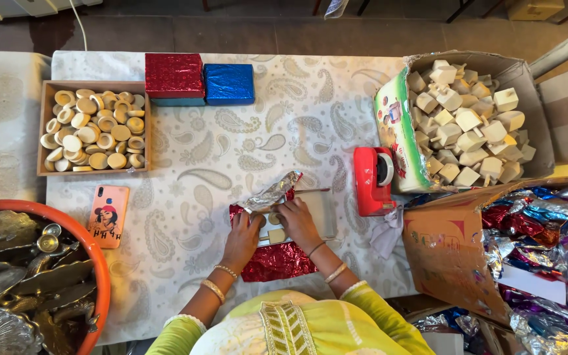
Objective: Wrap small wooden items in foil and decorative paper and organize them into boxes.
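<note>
My left hand [244, 236] and my right hand [297, 222] rest side by side on a small pale box [275, 234] that lies on a sheet of red metallic foil [276, 261]. The left hand pinches an edge of the foil, whose silver underside [272, 192] is folded up over the box. The right hand presses down on the box top, next to a grey flat card [323, 210]. Both wrists wear bangles.
A red tape dispenser [374, 179] stands right of my hands. A carton of pale wooden blocks [468, 125] and a box of foil sheets [534, 250] are at right. Wrapped red [174, 74] and blue boxes [229, 83], a tray of round lids [93, 128], a phone [108, 214] and an orange tub [93, 263] lie left.
</note>
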